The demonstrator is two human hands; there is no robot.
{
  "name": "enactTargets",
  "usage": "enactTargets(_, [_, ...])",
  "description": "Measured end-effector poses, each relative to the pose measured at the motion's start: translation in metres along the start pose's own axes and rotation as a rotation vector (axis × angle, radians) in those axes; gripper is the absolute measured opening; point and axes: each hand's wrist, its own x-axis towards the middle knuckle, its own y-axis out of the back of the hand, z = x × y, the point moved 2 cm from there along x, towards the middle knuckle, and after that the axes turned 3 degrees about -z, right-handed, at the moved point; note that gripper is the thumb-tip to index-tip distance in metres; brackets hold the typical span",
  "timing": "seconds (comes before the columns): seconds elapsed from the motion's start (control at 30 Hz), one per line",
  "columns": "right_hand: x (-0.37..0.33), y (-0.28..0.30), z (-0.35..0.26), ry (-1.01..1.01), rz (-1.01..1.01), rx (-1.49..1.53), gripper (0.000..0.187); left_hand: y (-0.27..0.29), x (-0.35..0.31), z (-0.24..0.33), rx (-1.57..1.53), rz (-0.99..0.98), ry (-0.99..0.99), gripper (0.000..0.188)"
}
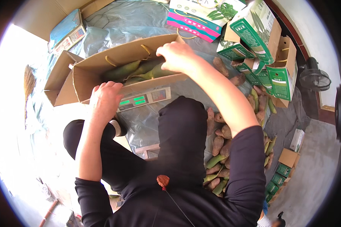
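Note:
A long open cardboard box [130, 89] rests on a scale [155, 95] with lit green displays. Inside lie several long green radishes [121, 71], and yellow cord handles [110, 61] show on the box's far wall. My left hand [107, 99] is closed over the near rim toward the left end, its fingers bent inward. Above the right end of the box is my right hand [179, 56], fingers and thumb apart, with nothing visible between them. Its fingertips are close to the radishes; whether they touch them is unclear.
Brown, earthy roots and green radishes [215, 160] are piled right of my knee. Green-and-white cartons [255, 32] stack at upper right, near a black fan [315, 78]. A pink-and-blue carton [193, 25] lies beyond. A blue-topped device [66, 32] stands at upper left.

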Motion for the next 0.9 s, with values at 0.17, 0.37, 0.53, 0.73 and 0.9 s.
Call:
enactTargets(0.17, [0.051,-0.033,-0.02,-0.135,-0.419,-0.316,0.038,0.0,-0.002,-0.007,-0.038,0.021,-0.008,0.029])
enactTargets(0.37, [0.056,-0.052,-0.013,-0.199,-0.342,-0.35,0.032,0.006,-0.001,-0.007,-0.029,0.034,-0.049,0.027])
enactTargets(0.53, [0.055,-0.056,-0.016,-0.185,-0.283,-0.294,0.033,0.006,-0.002,-0.006,-0.035,0.009,-0.028,0.03])
enactTargets(0.73, [0.032,-0.007,-0.038,-0.105,-0.194,-0.228,0.036,0.006,-0.004,-0.003,-0.026,-0.008,-0.014,0.032])
enactTargets(0.9, [0.012,0.011,-0.034,0.03,-0.082,-0.164,0.027,0.003,-0.001,-0.004,-0.037,-0.014,-0.046,0.031])
